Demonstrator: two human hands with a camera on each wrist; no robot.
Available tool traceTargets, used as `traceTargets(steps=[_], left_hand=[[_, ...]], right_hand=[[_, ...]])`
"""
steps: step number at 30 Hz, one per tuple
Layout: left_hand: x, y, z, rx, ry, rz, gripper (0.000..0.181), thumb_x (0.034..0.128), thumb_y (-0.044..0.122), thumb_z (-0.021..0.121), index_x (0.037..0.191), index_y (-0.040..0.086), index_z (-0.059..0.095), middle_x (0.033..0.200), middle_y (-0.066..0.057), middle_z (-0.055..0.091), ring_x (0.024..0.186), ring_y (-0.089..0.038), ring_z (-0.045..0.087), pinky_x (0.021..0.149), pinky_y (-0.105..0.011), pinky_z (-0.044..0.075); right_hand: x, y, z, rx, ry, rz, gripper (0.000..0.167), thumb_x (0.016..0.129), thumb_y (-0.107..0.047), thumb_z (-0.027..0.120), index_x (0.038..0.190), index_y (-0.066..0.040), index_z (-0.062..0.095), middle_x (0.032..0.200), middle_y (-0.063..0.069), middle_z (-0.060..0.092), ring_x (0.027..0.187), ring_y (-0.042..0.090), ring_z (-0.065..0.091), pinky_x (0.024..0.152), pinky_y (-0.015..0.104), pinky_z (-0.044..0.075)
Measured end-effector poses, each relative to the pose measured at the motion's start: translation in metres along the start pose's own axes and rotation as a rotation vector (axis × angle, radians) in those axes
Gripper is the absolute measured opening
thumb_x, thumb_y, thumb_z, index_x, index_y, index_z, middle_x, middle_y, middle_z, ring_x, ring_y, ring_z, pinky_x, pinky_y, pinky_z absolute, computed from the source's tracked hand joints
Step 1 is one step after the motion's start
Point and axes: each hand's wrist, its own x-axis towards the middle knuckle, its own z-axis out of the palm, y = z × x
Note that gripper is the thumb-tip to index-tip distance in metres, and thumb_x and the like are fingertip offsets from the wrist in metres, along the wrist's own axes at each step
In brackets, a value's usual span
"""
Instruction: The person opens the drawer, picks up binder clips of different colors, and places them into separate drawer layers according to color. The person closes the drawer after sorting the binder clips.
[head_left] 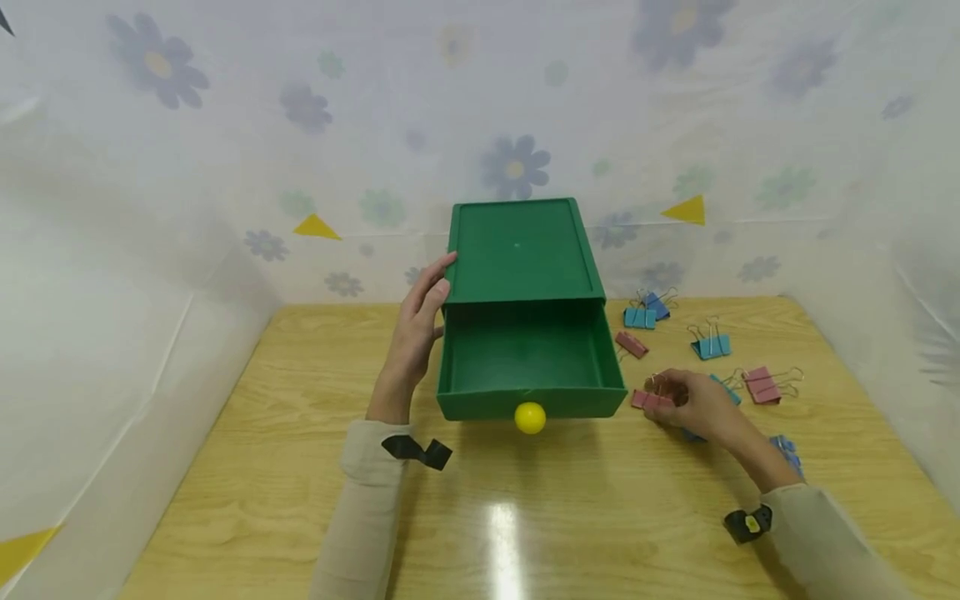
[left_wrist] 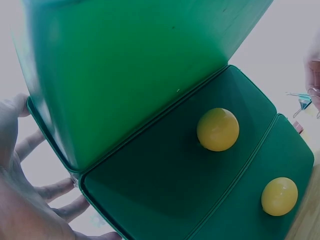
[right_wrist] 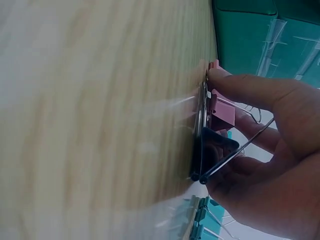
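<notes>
One pink binder clip pinched by right hand | left hand spread against green drawer unit | step: likely pickup | next needs: lift clear of dark binder clip

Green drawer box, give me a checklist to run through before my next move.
1. Drawer pulled open: ok.
2. Drawer space free: ok, nothing in the visible part.
3. Left hand touching the green drawer box: ok, at its left side.
4. Right hand pinching a pink clip: ok.
5. Pink clip lifted clear of the table: cannot tell.
6. Other clips off the table: not ok, several lie there.
</notes>
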Motion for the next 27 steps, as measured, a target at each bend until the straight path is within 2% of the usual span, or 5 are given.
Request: traceTargets(steps=[4,10,21,24,27], left_hand=[[-0.001,0.0,0.0,0.002,-0.002,0.004,0.049,0.1082,0.04,0.047,0.156,0.031,0.046,0.16,0.003,0.038,0.142,-0.029,0.042,0.102,-0.073,0.037],[0.0,0.0,0.0,0.007,0.003,0.012,0.048,0.1087,0.04,0.046,0.156,0.031,0.046,0.16,0.003,0.038,0.143,-0.03,0.041,0.102,-0.074,0.036],[0.002,0.001,-0.001,0.015,0.01,0.022,0.048,0.1082,0.041,0.047,0.156,0.032,0.046,0.159,0.003,0.039,0.141,-0.028,0.043,0.102,-0.073,0.038],[0.001,0.001,0.0,0.011,-0.003,0.024,0.049,0.1086,0.039,0.046,0.157,0.03,0.045,0.159,0.002,0.038,0.141,-0.03,0.042,0.102,-0.073,0.037],[0.001,0.0,0.0,0.013,-0.002,0.022,0.049,0.1086,0.039,0.046,0.156,0.03,0.045,0.16,0.002,0.038,0.142,-0.03,0.042,0.102,-0.073,0.037]], right_hand=[[-0.001,-0.002,0.003,-0.005,0.002,0.017,0.036,0.09,-0.019,0.08,0.118,0.002,0.07,0.093,0.005,0.068,0.081,0.017,0.061,0.066,0.035,0.051],[-0.001,-0.003,0.002,-0.002,0.031,-0.007,0.031,0.091,-0.015,0.08,0.115,0.001,0.071,0.092,0.004,0.069,0.08,0.016,0.062,0.064,0.031,0.051],[0.005,-0.003,-0.004,0.082,0.083,-0.03,0.019,0.099,-0.011,0.069,0.116,-0.002,0.072,0.111,0.02,0.069,0.095,0.032,0.069,0.07,0.031,0.057],[0.004,-0.002,-0.008,0.105,0.12,-0.011,0.019,0.1,-0.011,0.068,0.116,-0.001,0.072,0.112,0.022,0.068,0.093,0.025,0.07,0.068,0.029,0.056],[0.004,-0.003,-0.012,0.129,0.16,-0.003,0.023,0.101,-0.014,0.067,0.118,0.001,0.07,0.113,0.024,0.068,0.09,0.01,0.068,0.066,0.026,0.056]])
